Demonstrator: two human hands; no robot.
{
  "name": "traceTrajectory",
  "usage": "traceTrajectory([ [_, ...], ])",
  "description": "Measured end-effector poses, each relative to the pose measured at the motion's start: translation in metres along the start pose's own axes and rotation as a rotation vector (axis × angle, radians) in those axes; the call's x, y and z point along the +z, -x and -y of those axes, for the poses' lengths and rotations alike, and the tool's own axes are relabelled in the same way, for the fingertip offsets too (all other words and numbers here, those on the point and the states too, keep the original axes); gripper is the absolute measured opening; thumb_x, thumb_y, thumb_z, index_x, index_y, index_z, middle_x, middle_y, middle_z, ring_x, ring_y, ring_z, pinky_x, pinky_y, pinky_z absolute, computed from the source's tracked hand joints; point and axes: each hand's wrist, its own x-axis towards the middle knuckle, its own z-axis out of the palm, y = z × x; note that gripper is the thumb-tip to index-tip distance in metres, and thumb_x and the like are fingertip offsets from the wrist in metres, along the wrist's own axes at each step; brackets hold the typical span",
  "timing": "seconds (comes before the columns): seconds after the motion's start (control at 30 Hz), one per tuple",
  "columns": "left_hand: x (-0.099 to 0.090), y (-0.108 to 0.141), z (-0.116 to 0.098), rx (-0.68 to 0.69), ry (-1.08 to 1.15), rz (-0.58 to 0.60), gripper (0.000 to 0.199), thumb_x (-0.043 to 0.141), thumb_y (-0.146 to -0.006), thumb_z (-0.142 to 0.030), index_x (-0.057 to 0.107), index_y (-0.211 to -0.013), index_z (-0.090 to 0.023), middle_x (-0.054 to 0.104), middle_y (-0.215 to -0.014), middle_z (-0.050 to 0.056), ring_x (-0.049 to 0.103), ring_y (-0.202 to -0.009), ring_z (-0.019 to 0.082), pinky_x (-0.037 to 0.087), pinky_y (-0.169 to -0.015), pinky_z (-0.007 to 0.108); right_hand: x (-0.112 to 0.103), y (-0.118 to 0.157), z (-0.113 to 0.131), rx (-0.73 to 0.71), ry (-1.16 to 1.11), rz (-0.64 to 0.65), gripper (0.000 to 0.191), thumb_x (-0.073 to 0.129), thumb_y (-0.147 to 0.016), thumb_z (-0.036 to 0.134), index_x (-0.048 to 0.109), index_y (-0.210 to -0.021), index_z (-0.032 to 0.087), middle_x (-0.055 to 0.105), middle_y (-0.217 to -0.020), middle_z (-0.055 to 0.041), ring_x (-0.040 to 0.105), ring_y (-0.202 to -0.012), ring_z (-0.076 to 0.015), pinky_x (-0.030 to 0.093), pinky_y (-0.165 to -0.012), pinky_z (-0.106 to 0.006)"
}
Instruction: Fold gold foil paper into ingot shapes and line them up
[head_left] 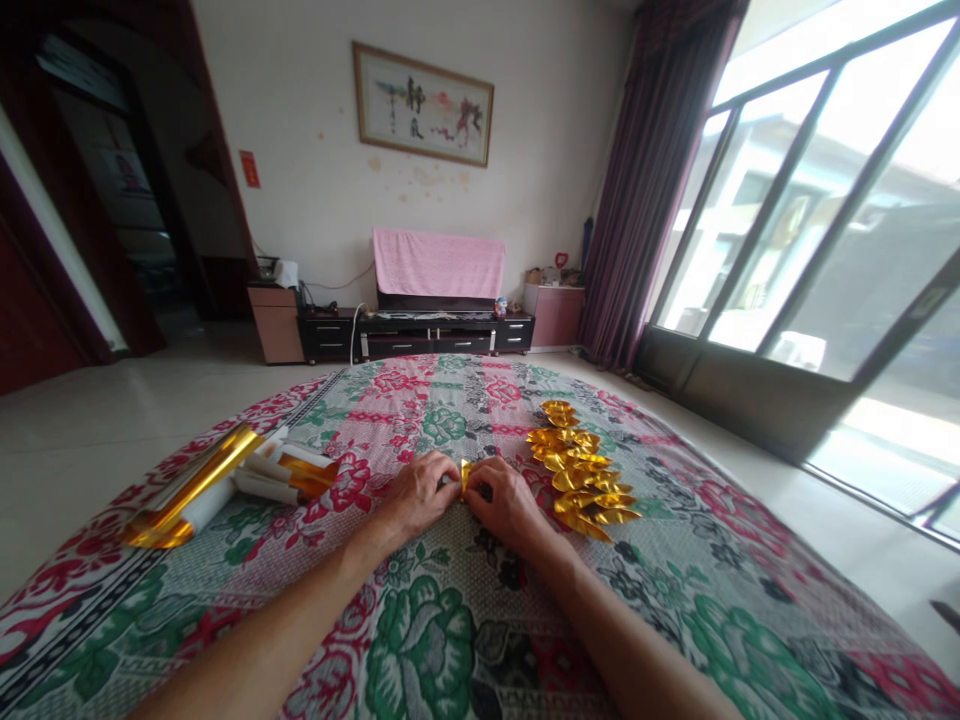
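Between my hands, just over the middle of the flowered cloth, is a small piece of gold foil paper (465, 478). My left hand (424, 492) pinches its left side, thumb and fingers pressed together. From the other side my right hand (506, 500) grips it the same way, and the fingers hide most of the piece. Right of my right hand lies a cluster of folded gold paper pieces (581, 470) with pointed ends, several of them in overlapping rows. To the left rest rolled sheets of gold foil paper (199, 490) with white backs.
A patterned red, green and grey cloth (420, 650) covers the round-edged surface before me. Beyond the floor stands a low black cabinet (450, 340) with a pink cloth (439, 262) above it. Purple curtains (637, 190) and a glass door (810, 220) are at the right.
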Motion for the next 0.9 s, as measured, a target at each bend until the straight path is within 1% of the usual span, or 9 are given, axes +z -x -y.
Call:
traceTrajectory([
  [0.27,-0.0003,-0.0007,0.0004,0.036,0.032,0.010,0.008,0.054,-0.075,-0.013,0.061,-0.072,-0.018,0.061,-0.083,0.002,0.054,-0.084,0.016,0.042,-0.080,0.029,-0.0005,0.0002,0.0010,0.002,-0.006,0.008,0.008,0.060,-0.072,0.012,0.065,-0.068,0.017,0.063,-0.084,-0.0053,0.057,-0.084,-0.0152,0.044,-0.077,-0.026],
  [0.63,0.0019,0.0010,0.0017,0.035,0.036,-0.013,0.007,0.056,-0.073,-0.014,0.062,-0.072,-0.018,0.062,-0.086,0.003,0.055,-0.086,0.016,0.043,-0.082,0.029,-0.0003,0.0005,0.0003,0.013,-0.011,-0.004,0.007,0.062,-0.070,0.012,0.066,-0.067,0.017,0.063,-0.084,-0.0054,0.057,-0.083,-0.0154,0.044,-0.077,-0.026],
  [0.9,0.0041,0.0037,0.0004,0.068,-0.022,-0.037,0.005,0.057,-0.072,-0.016,0.061,-0.075,-0.019,0.062,-0.088,0.003,0.055,-0.087,0.017,0.042,-0.084,0.032,-0.0002,0.0011,0.0014,0.001,0.010,-0.012,0.016,0.054,-0.074,0.009,0.066,-0.067,0.018,0.064,-0.085,-0.0053,0.057,-0.083,-0.0143,0.044,-0.076,-0.025],
])
